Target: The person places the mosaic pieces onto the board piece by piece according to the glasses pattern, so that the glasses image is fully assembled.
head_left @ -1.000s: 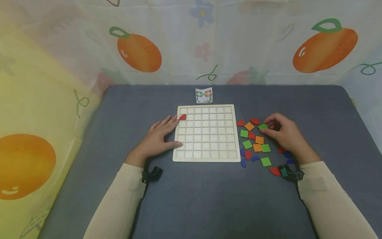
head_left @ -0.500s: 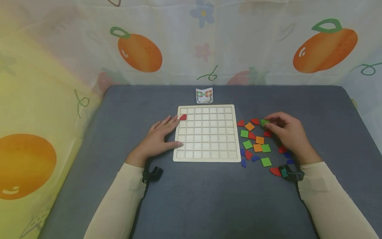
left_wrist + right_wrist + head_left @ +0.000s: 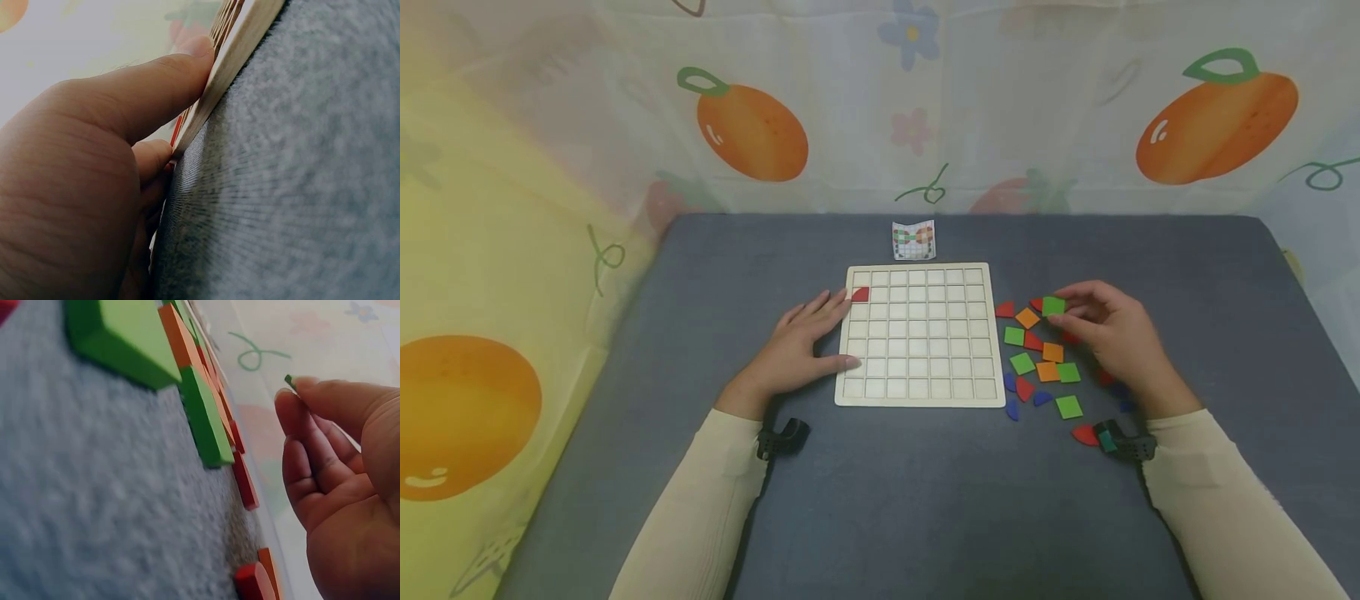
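A pale wooden board (image 3: 917, 345) with a grid of square recesses lies on the table. One red quarter-round tile (image 3: 861, 294) sits in a recess of its left column. My left hand (image 3: 793, 346) rests on the board's left edge, thumb (image 3: 169, 81) over the rim and fingers spread. Right of the board, my right hand (image 3: 1108, 333) pinches a green square tile (image 3: 1054, 307) between thumb and fingers. In the right wrist view, only a small edge of that green tile (image 3: 289, 381) shows, raised off the table.
Loose tiles lie right of the board: green squares (image 3: 1069, 407), orange squares (image 3: 1052, 352), red quarter-rounds (image 3: 1025, 389) and small blue pieces (image 3: 1042, 398). Some are partly hidden under my right hand and wrist. A small printed pattern card (image 3: 914, 241) stands behind the board.
The green tile in my right hand has turned to show its flat face and has shifted slightly left since half a second ago. My left hand and the board stay put.
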{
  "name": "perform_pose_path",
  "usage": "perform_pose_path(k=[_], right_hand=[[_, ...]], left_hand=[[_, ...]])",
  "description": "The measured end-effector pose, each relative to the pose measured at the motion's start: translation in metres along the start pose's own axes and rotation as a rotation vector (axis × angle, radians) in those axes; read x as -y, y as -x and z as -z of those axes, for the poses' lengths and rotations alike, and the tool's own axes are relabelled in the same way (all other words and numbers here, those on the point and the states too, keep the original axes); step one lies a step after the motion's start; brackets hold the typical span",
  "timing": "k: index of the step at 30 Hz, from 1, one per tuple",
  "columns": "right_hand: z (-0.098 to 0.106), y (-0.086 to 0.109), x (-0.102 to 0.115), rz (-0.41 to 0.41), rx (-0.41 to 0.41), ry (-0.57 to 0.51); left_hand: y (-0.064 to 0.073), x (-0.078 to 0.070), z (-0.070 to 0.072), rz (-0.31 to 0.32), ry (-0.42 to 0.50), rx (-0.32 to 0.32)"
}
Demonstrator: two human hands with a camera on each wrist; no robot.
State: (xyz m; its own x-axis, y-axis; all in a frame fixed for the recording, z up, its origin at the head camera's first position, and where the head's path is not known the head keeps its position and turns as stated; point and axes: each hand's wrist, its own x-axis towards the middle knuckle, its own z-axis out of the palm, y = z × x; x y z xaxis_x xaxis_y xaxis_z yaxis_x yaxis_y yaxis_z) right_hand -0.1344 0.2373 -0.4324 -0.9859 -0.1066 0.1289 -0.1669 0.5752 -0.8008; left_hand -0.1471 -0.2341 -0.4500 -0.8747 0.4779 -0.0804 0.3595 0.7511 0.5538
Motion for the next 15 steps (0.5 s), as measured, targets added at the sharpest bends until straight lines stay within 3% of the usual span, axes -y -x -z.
perform_pose_path(k=[15], right_hand=[[-0.014,0.007,0.021,0.031,0.050,-0.065]], left_hand=[[0.000,0.002,-0.001,-0.006,0.003,0.002]])
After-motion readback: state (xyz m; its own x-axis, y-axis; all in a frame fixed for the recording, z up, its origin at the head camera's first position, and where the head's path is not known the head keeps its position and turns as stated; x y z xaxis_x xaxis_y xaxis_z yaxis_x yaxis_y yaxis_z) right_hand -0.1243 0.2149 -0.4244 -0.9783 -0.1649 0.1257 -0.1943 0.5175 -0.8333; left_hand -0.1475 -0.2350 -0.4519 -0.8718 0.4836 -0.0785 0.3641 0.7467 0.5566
